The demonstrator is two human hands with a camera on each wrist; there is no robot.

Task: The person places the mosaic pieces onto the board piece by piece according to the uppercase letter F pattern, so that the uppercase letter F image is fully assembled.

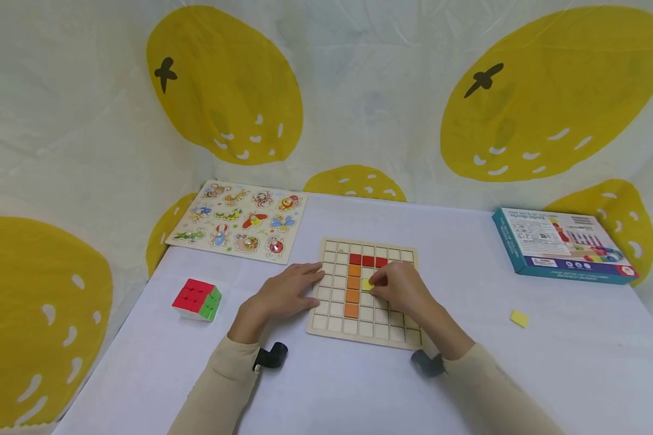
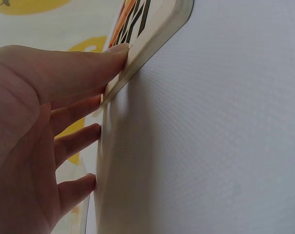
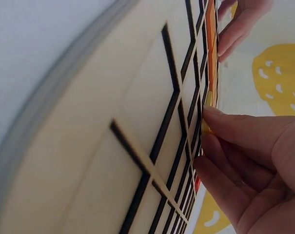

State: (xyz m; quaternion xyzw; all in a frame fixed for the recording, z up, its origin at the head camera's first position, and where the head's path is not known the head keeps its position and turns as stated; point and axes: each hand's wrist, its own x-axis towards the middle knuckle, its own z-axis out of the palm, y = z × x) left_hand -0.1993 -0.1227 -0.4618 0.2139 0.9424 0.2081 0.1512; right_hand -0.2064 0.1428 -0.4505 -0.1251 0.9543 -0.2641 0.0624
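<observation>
A wooden grid board [image 1: 366, 342] lies flat on the table. Three red square tiles [image 1: 367, 261] form a row near its far side, and a column of orange tiles [image 1: 352, 296] runs toward me from the left end of that row. My right hand [image 1: 404, 289] pinches a yellow square tile [image 1: 366, 285] between thumb and fingers, at the cells just right of the orange column. At the board's left edge rests my left hand [image 1: 284, 294], fingers spread; the left wrist view has its thumb [image 2: 96, 66] on the rim and the other fingertips against the board's side and table.
Another yellow tile [image 1: 519, 319] lies on the table to the right. A turquoise game box [image 1: 566, 244] sits at the back right. An insect puzzle board [image 1: 236, 226] is at the back left, with a puzzle cube [image 1: 197, 299] nearer me. Fruit-printed cloth hangs behind.
</observation>
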